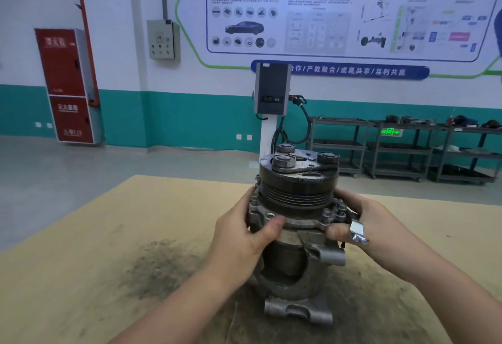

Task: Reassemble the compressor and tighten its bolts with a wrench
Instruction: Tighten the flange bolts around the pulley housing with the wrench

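A grey metal compressor point(294, 259) stands upright on the cardboard-covered table point(81, 248), its black grooved pulley point(297, 186) on top. The bolted front flange point(301, 221) sits just under the pulley. My left hand point(241, 235) grips the flange from the left, thumb across its front edge. From the right, my right hand point(361, 224) grips the same flange, and a shiny metal piece point(358, 231) lies against that hand's thumb side. No wrench is in view.
A dark oily stain point(160, 265) marks the cardboard left of the compressor. Beyond the table stand a grey charging unit on a white post point(271, 91), low metal shelf carts point(407, 148) and a red fire cabinet point(68, 85) at the wall.
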Demonstrator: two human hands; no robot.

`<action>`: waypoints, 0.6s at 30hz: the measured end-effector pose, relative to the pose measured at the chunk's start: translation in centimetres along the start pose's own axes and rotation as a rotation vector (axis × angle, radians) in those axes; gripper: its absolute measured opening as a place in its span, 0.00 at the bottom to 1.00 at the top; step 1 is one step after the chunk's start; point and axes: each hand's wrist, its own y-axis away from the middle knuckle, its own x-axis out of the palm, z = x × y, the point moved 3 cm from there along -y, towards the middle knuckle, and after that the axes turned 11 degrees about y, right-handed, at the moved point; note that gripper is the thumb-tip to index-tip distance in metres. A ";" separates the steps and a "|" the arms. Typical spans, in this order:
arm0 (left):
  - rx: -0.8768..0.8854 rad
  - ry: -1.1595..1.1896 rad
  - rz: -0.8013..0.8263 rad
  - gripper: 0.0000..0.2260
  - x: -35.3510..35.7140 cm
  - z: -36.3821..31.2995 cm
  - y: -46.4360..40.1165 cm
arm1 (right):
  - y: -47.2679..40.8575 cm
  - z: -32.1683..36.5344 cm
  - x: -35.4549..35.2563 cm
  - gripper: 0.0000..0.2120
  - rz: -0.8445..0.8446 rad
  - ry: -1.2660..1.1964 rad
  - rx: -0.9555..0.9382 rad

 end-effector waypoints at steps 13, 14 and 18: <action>0.018 -0.175 -0.022 0.47 0.6 -0.3 0.6 | 0.0 -0.6 0.5 0.71 -0.044 0.028 0.060; 0.012 -0.179 -0.020 0.48 0.6 -0.3 0.6 | 0.0 -0.6 0.6 0.71 -0.047 0.029 0.064; 0.040 -0.157 -0.040 0.46 0.6 -0.3 0.6 | -0.1 -0.8 0.6 0.69 -0.041 0.039 0.064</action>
